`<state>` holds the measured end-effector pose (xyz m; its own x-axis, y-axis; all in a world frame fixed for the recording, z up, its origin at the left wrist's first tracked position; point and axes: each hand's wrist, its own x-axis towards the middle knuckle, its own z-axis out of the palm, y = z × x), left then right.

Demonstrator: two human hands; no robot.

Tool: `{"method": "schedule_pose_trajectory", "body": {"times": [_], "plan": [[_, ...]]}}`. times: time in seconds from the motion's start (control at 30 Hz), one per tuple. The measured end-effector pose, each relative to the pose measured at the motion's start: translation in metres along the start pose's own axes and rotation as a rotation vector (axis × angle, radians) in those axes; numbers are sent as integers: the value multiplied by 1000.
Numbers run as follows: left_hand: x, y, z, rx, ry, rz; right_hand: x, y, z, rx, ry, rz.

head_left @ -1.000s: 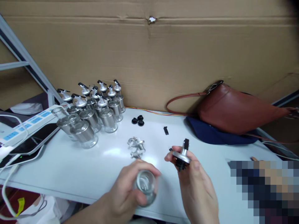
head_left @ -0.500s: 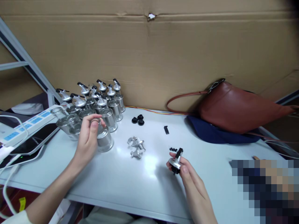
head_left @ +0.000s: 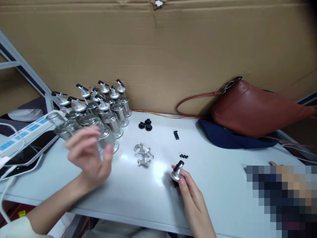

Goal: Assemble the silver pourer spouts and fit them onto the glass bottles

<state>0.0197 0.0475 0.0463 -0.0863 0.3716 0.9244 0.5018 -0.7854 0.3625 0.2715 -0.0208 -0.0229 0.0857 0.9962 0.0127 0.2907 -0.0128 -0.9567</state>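
Note:
Between the thumb and fingers of my right hand (head_left: 193,195) is a silver pourer stopper (head_left: 177,173) with a black flip lever and a black plug underneath, held over the table. My left hand (head_left: 90,157) is slightly blurred, fingers apart and holding nothing, in front of an uncapped glass bottle (head_left: 107,137) with a metal sleeve. Behind it stand several similar bottles (head_left: 120,114) topped with silver and black pourers. Loose silver pourer bodies (head_left: 144,154) lie mid-table. Beyond them sit three black plugs (head_left: 148,127), a black lever (head_left: 176,135) and several tiny black pieces (head_left: 184,156).
A brown bag (head_left: 255,109) rests on a navy cloth item (head_left: 230,138) at the back right. A white power strip (head_left: 27,132) and a dark-screened device (head_left: 32,150) with cables occupy the left edge. Cardboard (head_left: 158,59) walls off the back.
My left hand has come away from the uncapped bottle toward me, its fingers spreading. My right hand has shifted left with the pourer stopper. The view has tilted slightly downward.

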Motion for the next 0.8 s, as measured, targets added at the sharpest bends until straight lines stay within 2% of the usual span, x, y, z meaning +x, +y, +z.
{"method": "schedule_pose_trajectory", "body": {"times": [0.03,0.07,0.13,0.2,0.27,0.37,0.47,0.63,0.8], "plan": [[-7,7,6,-155,-131,32,-1,-2,2,4,4,7],[-16,14,13,-320,-354,17,-2,-4,4,13,16,23],[-33,25,28,-516,-661,-214,-6,-9,9,40,53,65],[-48,31,43,-576,-858,-455,-10,-14,12,57,77,89],[-57,32,54,-590,-964,-612,-13,-16,13,54,53,78],[-56,29,65,-627,-1064,-645,-14,-13,11,45,-38,34],[-49,26,68,-644,-1122,-674,-12,-10,8,-1,-58,15],[-45,25,70,-712,-1064,-894,-6,-17,8,-79,-127,-70],[-49,24,72,-755,-1005,-920,-5,-16,8,-113,-104,-180]]}}
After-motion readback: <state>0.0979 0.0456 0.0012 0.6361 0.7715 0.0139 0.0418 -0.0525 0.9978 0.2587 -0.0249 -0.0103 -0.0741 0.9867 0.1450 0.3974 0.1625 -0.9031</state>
